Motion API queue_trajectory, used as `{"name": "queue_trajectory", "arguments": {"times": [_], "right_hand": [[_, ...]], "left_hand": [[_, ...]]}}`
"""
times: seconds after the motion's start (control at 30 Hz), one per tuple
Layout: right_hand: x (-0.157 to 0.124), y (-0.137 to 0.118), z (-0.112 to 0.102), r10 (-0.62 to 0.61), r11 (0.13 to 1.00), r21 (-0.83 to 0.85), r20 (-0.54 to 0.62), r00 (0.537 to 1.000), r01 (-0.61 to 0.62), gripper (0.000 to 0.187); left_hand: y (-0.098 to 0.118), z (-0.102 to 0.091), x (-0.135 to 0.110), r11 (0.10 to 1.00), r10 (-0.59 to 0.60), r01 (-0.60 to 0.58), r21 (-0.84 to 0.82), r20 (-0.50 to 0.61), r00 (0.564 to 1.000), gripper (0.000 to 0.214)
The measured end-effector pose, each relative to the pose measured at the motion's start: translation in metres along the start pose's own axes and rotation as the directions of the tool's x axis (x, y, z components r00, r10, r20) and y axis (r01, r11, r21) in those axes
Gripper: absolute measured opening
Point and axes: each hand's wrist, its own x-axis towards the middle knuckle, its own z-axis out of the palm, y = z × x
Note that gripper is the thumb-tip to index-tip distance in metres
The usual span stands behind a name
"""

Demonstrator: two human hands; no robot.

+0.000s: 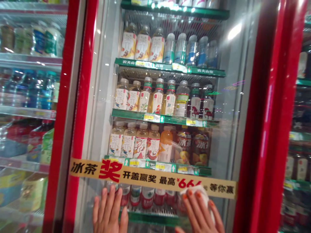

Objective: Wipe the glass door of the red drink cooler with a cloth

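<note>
My left hand (pixel 109 212) lies flat on the glass door (pixel 228 106) of a red-framed drinks fridge, fingers spread and pointing up, holding nothing. My right hand (pixel 199 212) presses a white cloth (pixel 197 191) against the same glass, fingers stretched over it, just under a yellow sticker strip (pixel 150 177) with red and black print. Behind the glass stand rows of bottled tea and juice (pixel 145 142) on green-edged shelves.
The fridge's red frame (pixel 269 116) rises on the right and another red post (pixel 73 106) on the left. A neighbouring fridge (pixel 26 97) at the left holds water and soft-drink bottles. More shelves of bottles (pixel 300 161) show at the far right.
</note>
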Motion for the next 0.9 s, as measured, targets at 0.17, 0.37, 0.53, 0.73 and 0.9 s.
{"name": "queue_trajectory", "arguments": {"times": [0.17,0.37,0.53,0.73,0.9], "right_hand": [[0.056,0.031,-0.022,0.393,0.916,0.058,0.059,0.918,-0.396,0.089],[0.02,-0.02,-0.006,-0.157,0.986,0.045,-0.026,0.987,0.158,0.107],[0.033,0.028,-0.019,0.062,0.997,0.034,0.061,0.996,-0.064,0.092],[0.046,0.007,-0.015,0.122,0.991,0.05,0.03,0.992,-0.123,0.093],[0.017,-0.002,-0.01,-0.319,0.947,0.009,-0.037,0.947,0.32,0.079]], "left_hand": [[0.004,0.0,0.004,1.0,-0.013,0.013,-0.027,-0.018,1.0,0.083],[0.004,-0.002,0.002,0.998,-0.041,0.041,-0.055,-0.008,0.999,0.081],[0.004,-0.002,0.0,0.998,-0.03,0.03,-0.057,0.004,1.0,0.083],[0.007,-0.002,0.002,0.998,-0.044,0.044,-0.046,-0.005,0.999,0.082],[0.006,-0.001,0.0,0.997,-0.059,0.059,-0.05,0.0,0.998,0.081]]}}
